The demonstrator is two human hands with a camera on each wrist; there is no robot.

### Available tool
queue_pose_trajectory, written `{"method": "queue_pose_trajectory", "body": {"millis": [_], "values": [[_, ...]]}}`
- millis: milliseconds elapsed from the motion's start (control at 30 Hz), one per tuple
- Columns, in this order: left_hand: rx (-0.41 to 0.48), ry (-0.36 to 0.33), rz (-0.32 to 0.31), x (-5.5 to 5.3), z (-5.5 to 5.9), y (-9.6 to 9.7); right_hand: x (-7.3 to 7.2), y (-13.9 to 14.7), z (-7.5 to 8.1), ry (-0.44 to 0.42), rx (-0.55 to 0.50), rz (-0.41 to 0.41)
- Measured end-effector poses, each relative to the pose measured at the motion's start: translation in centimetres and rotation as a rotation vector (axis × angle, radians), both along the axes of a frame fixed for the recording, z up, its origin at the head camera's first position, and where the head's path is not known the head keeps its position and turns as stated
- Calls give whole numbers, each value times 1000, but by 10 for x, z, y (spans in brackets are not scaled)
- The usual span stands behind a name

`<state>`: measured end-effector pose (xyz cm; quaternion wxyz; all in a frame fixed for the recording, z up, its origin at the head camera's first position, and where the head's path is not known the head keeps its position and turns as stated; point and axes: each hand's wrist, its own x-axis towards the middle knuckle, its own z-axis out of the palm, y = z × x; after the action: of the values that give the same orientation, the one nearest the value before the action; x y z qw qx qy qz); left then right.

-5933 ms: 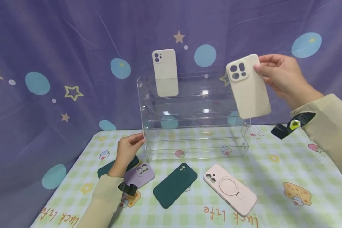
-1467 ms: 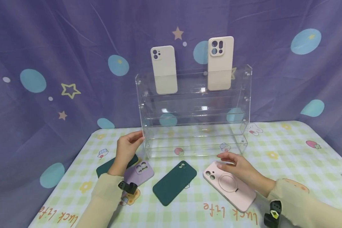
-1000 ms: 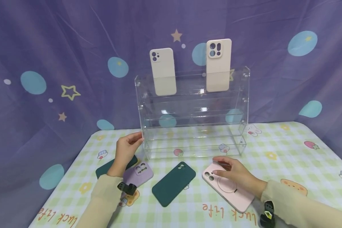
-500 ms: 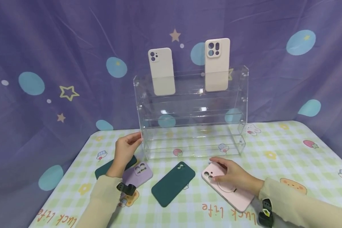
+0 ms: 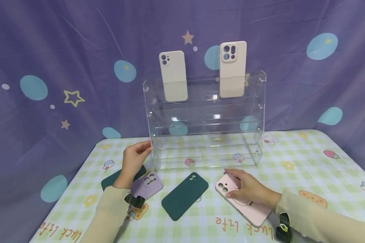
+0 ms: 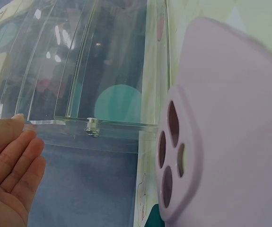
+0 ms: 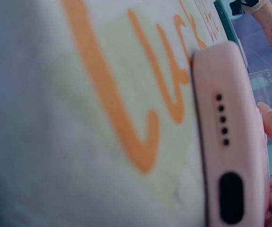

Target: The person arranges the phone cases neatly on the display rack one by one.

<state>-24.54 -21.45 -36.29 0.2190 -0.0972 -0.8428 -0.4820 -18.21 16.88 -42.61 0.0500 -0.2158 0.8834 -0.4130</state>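
Note:
My right hand [image 5: 251,189] lies over a pink phone case [image 5: 257,216] flat on the table, its fingers and thumb gripping across the case near the camera cutouts. The case's lower edge with its charging slot [image 7: 231,198] shows in the right wrist view. My left hand [image 5: 135,162] pinches the left side panel of a clear tiered display stand [image 5: 205,147]. On the stand's top tier, a white phone case [image 5: 174,76] leans at the left and a cream phone case [image 5: 233,71] at the right, both upright.
A dark green phone case [image 5: 185,196] lies in front of the stand. A lilac phone case [image 5: 146,189] and another dark green case [image 5: 111,179] lie under my left forearm, partly hidden. A purple curtain [image 5: 88,67] hangs behind the checked tablecloth [image 5: 292,148].
The cream case went from my right hand onto the stand's top tier. My right hand then came down to the pink case and closed around it. The left hand stayed at the stand.

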Motion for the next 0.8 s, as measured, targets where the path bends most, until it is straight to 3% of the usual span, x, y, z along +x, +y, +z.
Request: {"method": "queue_pose_trajectory", "body": {"millis": [233,433,667,800], "values": [[-20,3,3,1,0,0,2,-3,1,77,53,-4],[-11,39,0,1,-2,0,3,-3,6,129,32,-33],[8,14,2,2,0,0,5,0,11,87,-129,-88],[15,-13,5,2,1,0,5,4,14,56,-279,-83]]}}
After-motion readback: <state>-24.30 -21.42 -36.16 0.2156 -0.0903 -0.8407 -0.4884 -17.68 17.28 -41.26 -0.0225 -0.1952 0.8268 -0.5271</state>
